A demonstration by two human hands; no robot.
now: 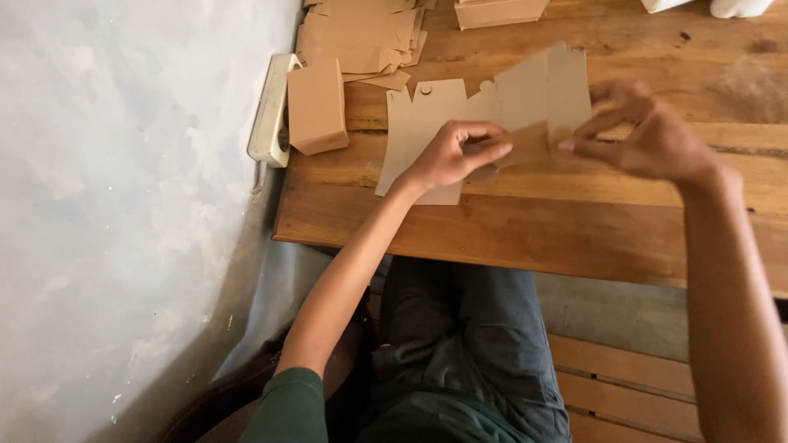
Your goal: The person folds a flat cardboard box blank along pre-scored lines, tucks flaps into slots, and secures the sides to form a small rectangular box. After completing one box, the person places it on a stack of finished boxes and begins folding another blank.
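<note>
Two bare hands fold one flat cardboard blank over a wooden table.

The left hand (447,156) pinches the brown die-cut cardboard blank (484,115) near its lower middle, fingers closed on a folded flap; the right hand (648,135) grips the same flap's other end, fingertips together on it. The blank lies near the table's (525,230) front edge, thin, matte, with notched tabs. One folded cardboard box (317,107) stands at the left edge beside a white power strip (269,111). A stack of flat blanks (361,37) fills the far left corner.
</note>
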